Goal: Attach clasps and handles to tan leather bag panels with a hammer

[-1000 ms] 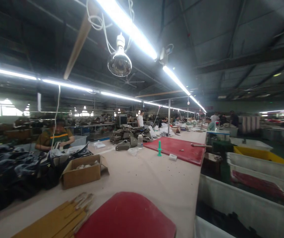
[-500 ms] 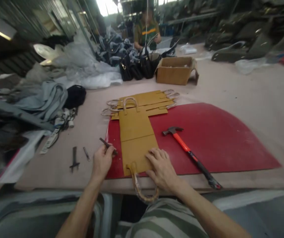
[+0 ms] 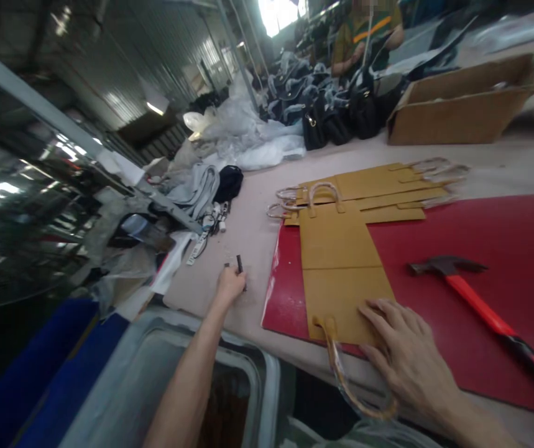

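My left hand (image 3: 231, 284) is closed around a small dark metal tool (image 3: 239, 264) at the table's left part. Its fingers hide most of that tool, and other small tools there are hard to make out. My right hand (image 3: 409, 348) lies flat, fingers spread, on the lower right corner of a mustard-yellow bag panel (image 3: 341, 249). This panel has a film-wrapped handle (image 3: 357, 395) hanging over the table edge and another at its far end. Beneath it is a red board (image 3: 288, 298). A claw hammer (image 3: 478, 305) with an orange and black grip rests right of the panel.
More yellow panels with wrapped handles (image 3: 388, 183) lie stacked beyond. A cardboard box (image 3: 457, 112) and black bags (image 3: 316, 127) stand farther back, near a co-worker (image 3: 369, 37). Plastic sheeting (image 3: 257, 140) and grey cloth (image 3: 199, 186) pile up left. A grey bin (image 3: 267, 379) sits below the table edge.
My left hand has moved left, off the red board to the bare table where small tools lay. The view has swung left. My right hand stays on the panel.
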Demonstrator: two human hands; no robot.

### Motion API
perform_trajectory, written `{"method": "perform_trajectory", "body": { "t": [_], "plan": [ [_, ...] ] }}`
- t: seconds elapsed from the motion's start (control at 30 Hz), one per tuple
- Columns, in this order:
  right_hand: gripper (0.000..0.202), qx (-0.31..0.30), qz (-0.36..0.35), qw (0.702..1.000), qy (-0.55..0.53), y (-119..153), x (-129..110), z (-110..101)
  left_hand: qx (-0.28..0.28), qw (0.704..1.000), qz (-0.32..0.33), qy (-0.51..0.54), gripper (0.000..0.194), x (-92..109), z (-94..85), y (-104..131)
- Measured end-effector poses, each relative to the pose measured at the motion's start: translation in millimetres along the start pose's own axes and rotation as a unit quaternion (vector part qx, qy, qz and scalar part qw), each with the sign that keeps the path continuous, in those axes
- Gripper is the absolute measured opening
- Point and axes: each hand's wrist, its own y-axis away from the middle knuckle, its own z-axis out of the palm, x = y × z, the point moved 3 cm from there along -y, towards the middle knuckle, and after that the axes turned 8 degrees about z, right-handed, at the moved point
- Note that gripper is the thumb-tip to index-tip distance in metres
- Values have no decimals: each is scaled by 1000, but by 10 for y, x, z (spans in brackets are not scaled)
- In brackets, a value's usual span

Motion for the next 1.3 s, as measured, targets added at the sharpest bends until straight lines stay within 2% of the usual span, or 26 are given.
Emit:
{"method": "perform_trajectory", "body": {
  "t": [0.13,0.27,0.37,0.43,0.53,0.63,0.7,0.8,0.9,1.0,1.13,1.2,1.23,1.27,1.3],
  "plan": [
    [43,35,-26,999,11,-11,28,40,-14,1000,-16,-9,22,-49,45,-63],
    [43,47,-37,998,22,-9,34,55,-8,1000,2,-9,25,115,143,-18],
    [44,59,-43,997,26,-9,43,66,10,1000,7,-15,27,169,142,25],
    [44,62,-48,997,29,-11,48,72,30,999,-11,-22,29,90,68,42],
    [45,60,-50,996,35,-13,54,84,54,996,-57,-30,33,-156,-97,44],
    [45,51,-46,997,33,-17,67,104,42,995,-85,-18,32,-355,-179,7],
    [45,45,-44,998,28,-21,70,110,25,996,-87,-3,29,-378,-153,-41],
    [44,33,-35,999,21,-24,44,74,2,996,-86,26,23,-276,-37,-130],
    [43,-7,-11,1000,7,-11,-13,9,-22,993,-101,63,23,-163,83,-200],
    [47,-40,22,999,-12,5,-68,-44,-46,985,-121,117,25,-155,148,-246],
    [49,-65,57,996,-28,8,-125,-93,-37,961,-117,249,17,-165,60,-187],
    [50,-72,66,995,-36,1,-146,-114,-16,942,-99,321,10,-59,-19,-48],
    [51,-75,68,994,-40,-3,-154,-121,-7,922,-84,379,8,45,-36,54],
    [52,-76,70,994,-42,-8,-159,-127,-6,895,-68,441,15,185,-28,178],
    [52,-76,72,994,-43,-13,-162,-131,-6,844,-49,535,27,361,8,317]
  ]
}}
